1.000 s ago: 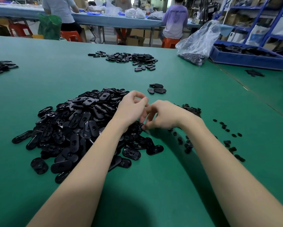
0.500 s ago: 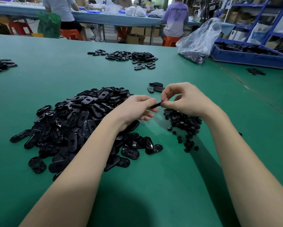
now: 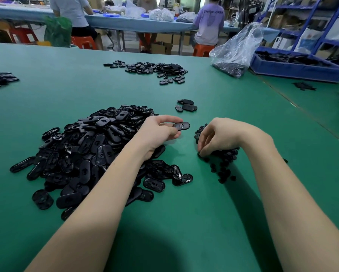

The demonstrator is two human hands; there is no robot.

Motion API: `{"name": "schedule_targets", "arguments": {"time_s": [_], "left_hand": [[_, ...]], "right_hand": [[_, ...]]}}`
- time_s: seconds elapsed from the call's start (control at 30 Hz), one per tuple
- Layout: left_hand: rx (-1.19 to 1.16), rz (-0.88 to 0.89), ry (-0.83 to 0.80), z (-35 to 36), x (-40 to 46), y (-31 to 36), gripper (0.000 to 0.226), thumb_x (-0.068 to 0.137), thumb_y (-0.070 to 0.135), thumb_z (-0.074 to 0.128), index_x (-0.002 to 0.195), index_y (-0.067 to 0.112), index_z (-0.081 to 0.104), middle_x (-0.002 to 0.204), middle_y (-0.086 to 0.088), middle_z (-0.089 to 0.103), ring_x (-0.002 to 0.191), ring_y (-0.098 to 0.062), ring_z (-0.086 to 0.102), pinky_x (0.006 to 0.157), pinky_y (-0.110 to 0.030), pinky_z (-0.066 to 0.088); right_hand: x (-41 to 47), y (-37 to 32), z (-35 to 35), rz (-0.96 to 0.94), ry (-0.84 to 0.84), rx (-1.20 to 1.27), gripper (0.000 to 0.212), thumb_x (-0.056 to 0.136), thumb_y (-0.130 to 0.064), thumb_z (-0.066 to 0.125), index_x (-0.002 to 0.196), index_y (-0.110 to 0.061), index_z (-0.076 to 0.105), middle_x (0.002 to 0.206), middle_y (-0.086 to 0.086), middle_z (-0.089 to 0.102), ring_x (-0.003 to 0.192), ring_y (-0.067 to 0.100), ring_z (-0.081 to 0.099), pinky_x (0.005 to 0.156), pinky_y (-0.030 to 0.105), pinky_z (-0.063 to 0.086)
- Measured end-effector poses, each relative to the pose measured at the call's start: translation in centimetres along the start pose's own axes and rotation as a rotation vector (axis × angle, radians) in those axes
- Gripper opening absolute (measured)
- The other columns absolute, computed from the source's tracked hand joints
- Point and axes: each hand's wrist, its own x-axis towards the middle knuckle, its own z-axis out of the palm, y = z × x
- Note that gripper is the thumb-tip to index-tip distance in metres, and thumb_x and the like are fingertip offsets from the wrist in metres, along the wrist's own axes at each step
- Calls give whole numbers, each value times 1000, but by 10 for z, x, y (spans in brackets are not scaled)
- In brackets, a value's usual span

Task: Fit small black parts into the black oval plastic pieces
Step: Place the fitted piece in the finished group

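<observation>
- The left hand (image 3: 158, 132) pinches 1 black oval piece (image 3: 181, 126) between thumb and fingertips, holding it flat above the green table (image 3: 184, 222), its free end pointing toward 3 o'clock.
- The big heap of oval pieces (image 3: 90, 152) lies at 9 o'clock from that hand, and the left wrist rests against its right edge.
- The right hand (image 3: 221, 135) hangs with its fingers curled downward, fingertips dipped into the pile of small black parts (image 3: 223, 160); I cannot tell whether a part is pinched between them.
- That small pile sits under the right hand and spills toward 6 o'clock, apart from the big heap.
- 3 loose oval pieces (image 3: 186, 105) lie at 12 o'clock from the held piece, near it.
- A second flat heap (image 3: 154, 69) lies farther off at 12 o'clock.
- A clear plastic bag (image 3: 236, 49) and a blue tray (image 3: 298, 67) sit at 2 o'clock, side by side.
</observation>
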Motion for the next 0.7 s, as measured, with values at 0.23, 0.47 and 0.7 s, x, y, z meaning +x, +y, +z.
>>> {"name": "schedule_targets", "arguments": {"time_s": [0.23,0.47,0.7], "left_hand": [[7,20,2,-2,0,-1,32,86,-14,64,105,10,74,100,-10,74,81,-13,71,77,-16,57],[81,49,9,-6,0,-3,31,83,-8,72,106,13,75,88,-3,71,72,-9,70,80,-18,57],[62,34,1,-6,-1,-2,30,83,-7,72,104,14,75,89,-3,72,73,-11,72,83,-20,58]], "right_hand": [[-2,7,-5,-6,43,161,8,74,-29,84,78,-35,80,80,-13,77,69,9,70,84,30,60],[-4,11,-9,8,39,215,11,71,-28,88,73,-37,82,72,-12,76,56,2,63,62,18,46],[-2,16,-7,16,80,162,3,76,-28,80,76,-30,78,77,-14,76,76,6,66,72,24,49]]}}
